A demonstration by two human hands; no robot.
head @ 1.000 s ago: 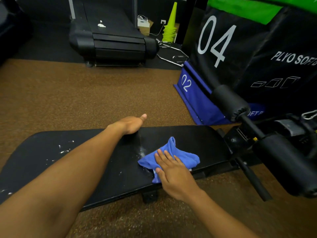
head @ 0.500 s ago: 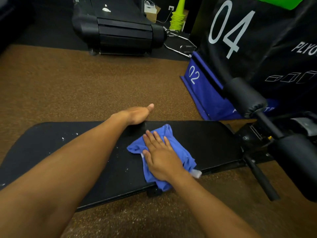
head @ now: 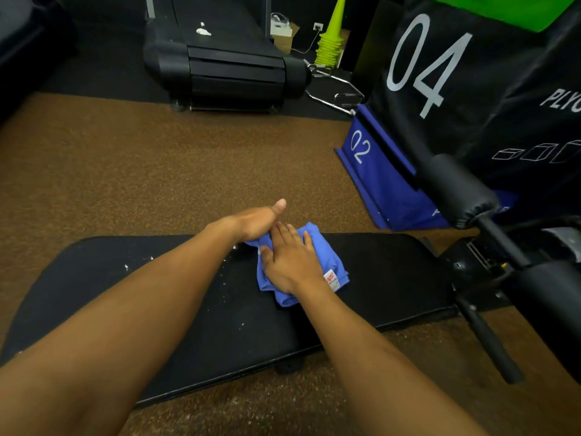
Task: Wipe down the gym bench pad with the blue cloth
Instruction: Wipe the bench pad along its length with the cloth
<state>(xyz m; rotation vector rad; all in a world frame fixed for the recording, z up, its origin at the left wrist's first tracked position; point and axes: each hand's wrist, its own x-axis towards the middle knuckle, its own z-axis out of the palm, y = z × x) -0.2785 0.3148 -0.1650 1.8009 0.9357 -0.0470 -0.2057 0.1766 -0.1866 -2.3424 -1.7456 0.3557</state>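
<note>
My right hand (head: pixel 290 262) lies spread flat on the crumpled blue cloth (head: pixel 327 256), pinning it mid black padded gym bench pad (head: pixel 383 272) (white specks leftward); my left hand (head: pixel 256 223) rests unclenched, touching it.

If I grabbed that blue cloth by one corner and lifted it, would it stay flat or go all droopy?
Probably droopy. The blue cloth lies bunched in soft folds under the right hand, so it looks floppy, not stiff. It likely weighs little, being thin fabric. On the smooth bench pad it should slide easily when pushed, though it may crumple rather than keep its shape.
</note>
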